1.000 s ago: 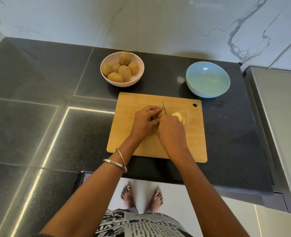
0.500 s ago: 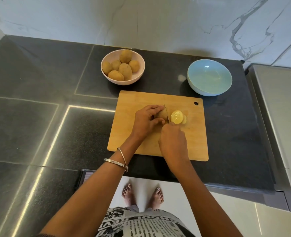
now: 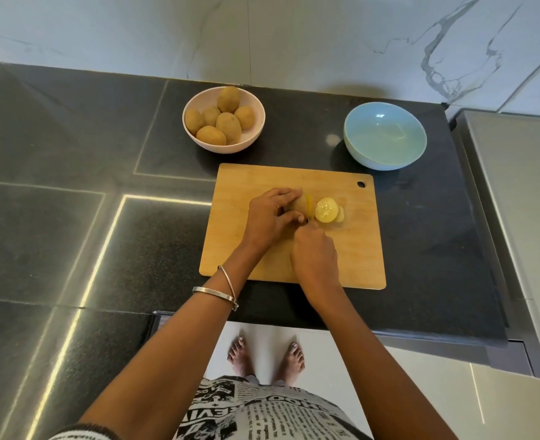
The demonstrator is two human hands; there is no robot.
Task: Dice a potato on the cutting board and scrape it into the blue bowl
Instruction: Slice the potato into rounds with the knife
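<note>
Rectangular light-brown wooden cutting board [image 3: 256, 185]: lies flat on the dark speckled stone countertop [image 3: 72, 154], hanging hole at its far right corner.

Brown-skinned potato [image 3: 300, 203], partly sliced: rests near the middle of the board, its yellow cut face turned right. 2 round pale-yellow slices [image 3: 327, 211] lie flat and overlapping just right of it.

Left hand [image 3: 270, 217]: fingers curled over the top of the potato, thumb against its near side, holding it down. 2 silver metal bangles [image 3: 221, 290] sit on that wrist.

Right hand [image 3: 314, 255]: closed into a fist around a knife handle, which the hand hides. The thin knife blade [image 3: 309, 211] stands on edge between the potato and the slices.

Round pale-blue bowl [image 3: 384, 134]: on the countertop beyond the board's far right corner, apart from it, nothing inside.

Round pale-pink bowl [image 3: 249, 139]: beyond the board's far left corner, holding 6 whole brown potatoes [image 3: 227, 125].

White grey-veined marble wall [image 3: 294, 33]: behind the countertop.
</note>
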